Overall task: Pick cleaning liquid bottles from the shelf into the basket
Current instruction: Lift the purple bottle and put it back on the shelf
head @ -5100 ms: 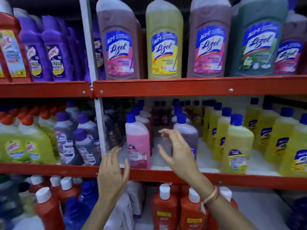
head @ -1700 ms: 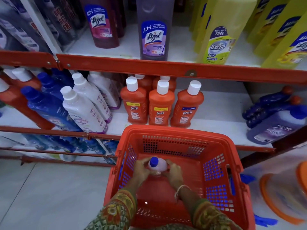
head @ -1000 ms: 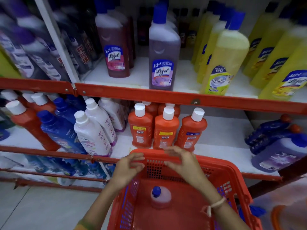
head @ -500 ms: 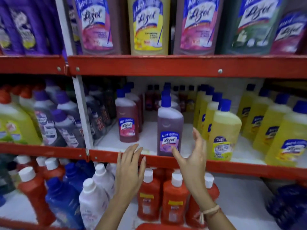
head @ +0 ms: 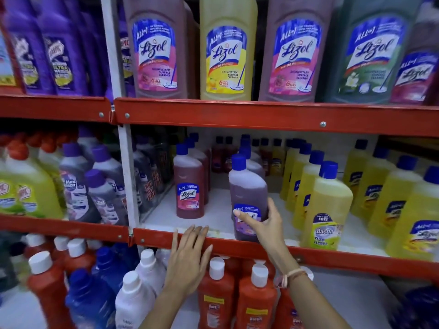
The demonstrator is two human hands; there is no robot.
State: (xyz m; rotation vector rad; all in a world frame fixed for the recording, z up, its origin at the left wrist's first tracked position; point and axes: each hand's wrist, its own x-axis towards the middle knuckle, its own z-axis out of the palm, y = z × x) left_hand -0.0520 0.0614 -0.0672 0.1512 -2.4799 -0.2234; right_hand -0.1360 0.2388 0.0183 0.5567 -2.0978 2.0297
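A purple Lizol bottle [head: 247,188] with a blue cap stands tilted at the front of the middle shelf. My right hand [head: 263,224] is wrapped around its lower part, thumb across the label. My left hand [head: 187,257] hangs open in front of the red shelf edge [head: 166,238], fingertips touching it and holding nothing. A dark pink Lizol bottle [head: 188,186] stands to the left of the held one. The basket is out of view.
Yellow Bactin and Lizol bottles [head: 325,207] crowd the shelf right of my right hand. Large Lizol bottles [head: 225,48] fill the top shelf. Orange Bactin bottles [head: 216,295] and white and blue bottles [head: 135,298] stand below. A white upright post [head: 127,181] divides the bays.
Both hands have moved forward to the middle shelf. My right hand has closed on the purple Lizol bottle and tilted it. My left hand has reached the shelf edge.
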